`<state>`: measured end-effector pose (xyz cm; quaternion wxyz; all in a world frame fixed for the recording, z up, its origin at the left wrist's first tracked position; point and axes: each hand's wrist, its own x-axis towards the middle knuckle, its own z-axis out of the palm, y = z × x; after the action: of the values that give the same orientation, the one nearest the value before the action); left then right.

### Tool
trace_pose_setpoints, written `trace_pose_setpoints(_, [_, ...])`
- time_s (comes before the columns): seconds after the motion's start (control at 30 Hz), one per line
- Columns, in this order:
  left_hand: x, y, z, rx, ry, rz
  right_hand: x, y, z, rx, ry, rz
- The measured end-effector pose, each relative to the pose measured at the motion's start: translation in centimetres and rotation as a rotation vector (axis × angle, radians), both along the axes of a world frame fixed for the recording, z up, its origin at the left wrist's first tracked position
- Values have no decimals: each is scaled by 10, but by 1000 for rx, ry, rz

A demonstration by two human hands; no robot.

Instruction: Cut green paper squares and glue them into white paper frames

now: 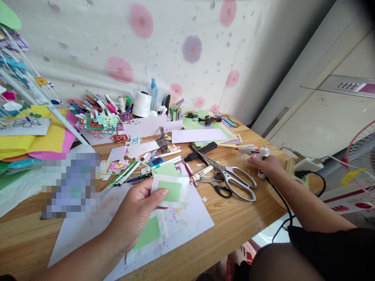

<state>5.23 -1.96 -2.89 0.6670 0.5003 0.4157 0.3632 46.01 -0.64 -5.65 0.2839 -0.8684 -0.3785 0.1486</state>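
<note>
Between the thumb and fingers of my left hand (143, 203) is a small white card with a green square (172, 190), held above a large white sheet (191, 224). A second green square with a pale border (149, 234) lies on that sheet, just under my left wrist. Over at the table's right side, my right hand (268, 166) is wrapped round a white glue gun (254, 151), its nozzle pointing left and its black cord trailing down. Large silver scissors (238, 180) lie between my hands, overlapping a smaller black-handled pair (221, 190).
Markers (125, 173), paper scraps and a black cutter (202, 151) litter the middle. Behind them stand a white thread spool (141, 104) and many pens. A second, black glue gun (209, 120) rests on coloured paper at the back. A power strip (307, 164) sits right.
</note>
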Motion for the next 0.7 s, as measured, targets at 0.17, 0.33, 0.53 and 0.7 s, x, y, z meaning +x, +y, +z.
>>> trace_pose_setpoints(0.17, [2,-2,3,-28,-17,18,8,-6,4,-113,-20,32])
trace_pose_setpoints(0.33, [4,-3,6,-19,-10,27,15,-15,5,-25,-50,121])
trace_pose_setpoints(0.53, [4,-5,4,6,-5,30,-1,-31,27,379,-126,27])
trace_pose_setpoints(0.7, [4,-7,4,19,-28,-22,-61,-53,59,693,-233,88])
